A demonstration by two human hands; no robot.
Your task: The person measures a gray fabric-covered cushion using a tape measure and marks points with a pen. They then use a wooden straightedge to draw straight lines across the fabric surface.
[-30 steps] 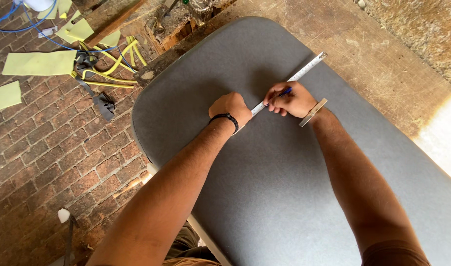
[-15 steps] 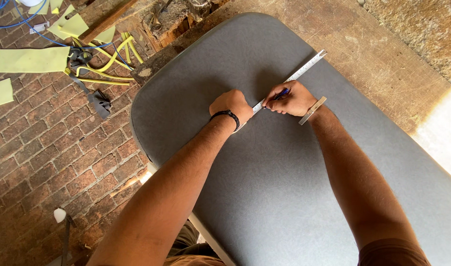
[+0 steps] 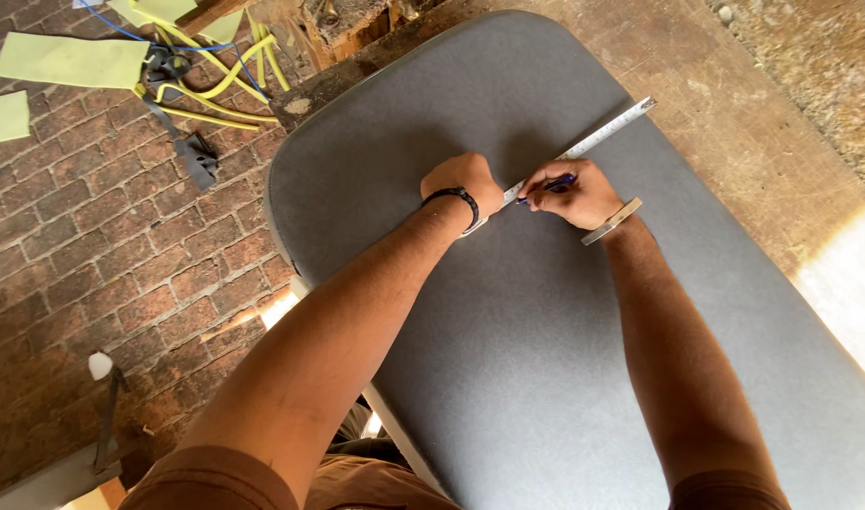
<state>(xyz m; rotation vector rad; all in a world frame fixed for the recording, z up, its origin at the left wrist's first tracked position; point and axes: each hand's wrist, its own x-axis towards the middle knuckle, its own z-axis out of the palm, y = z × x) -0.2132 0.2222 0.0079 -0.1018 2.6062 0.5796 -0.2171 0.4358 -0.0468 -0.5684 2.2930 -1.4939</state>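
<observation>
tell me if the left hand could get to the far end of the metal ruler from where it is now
Probably yes. The left hand presses the near end of the long metal ruler on the grey padded panel, but the right hand holding the blue pen sits alongside and might crowd it.

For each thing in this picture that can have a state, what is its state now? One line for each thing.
left hand: closed into a fist, pressing down on the metal ruler.
right hand: gripping a blue pen, tip at the ruler's edge.
metal ruler: lying flat and diagonal on the board, its far end at the board's edge.
blue pen: held, tilted low.
grey board: lying flat.
yellow cables: tangled on the brick floor.
</observation>
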